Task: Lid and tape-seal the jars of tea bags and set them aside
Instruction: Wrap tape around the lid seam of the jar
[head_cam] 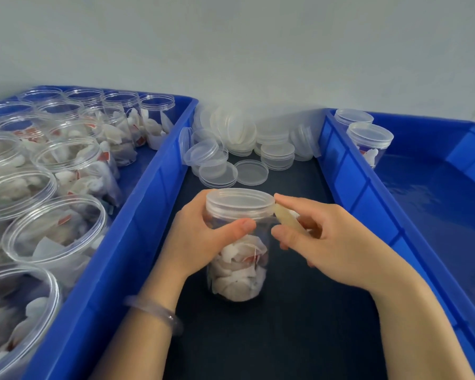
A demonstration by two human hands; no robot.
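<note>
Nearby, on the dark tabletop (285, 338), the left hand (200, 239) has its fingers (244, 224) gripping the jar (239, 272) of tea bags, upright between blue bins (137, 215); the right hand (329, 242) pinches tape (288, 219) at the lid (240, 197). Red tags (251, 258) unreadable. Beyond: loose lids (247, 138), pale wall (231, 45)

A deep blue rectangular plastic crate (146, 193) fills the 9 o'clock side. A second matching blue plastic crate (348, 171) lies at 3 o'clock. Between them, a flat dark matte tabletop (285, 338) runs from centre to 6 o'clock. A plain pale grey wall (231, 50) spans 12 o'clock. A translucent pale bangle (154, 314) sits at 7 o'clock.
</note>
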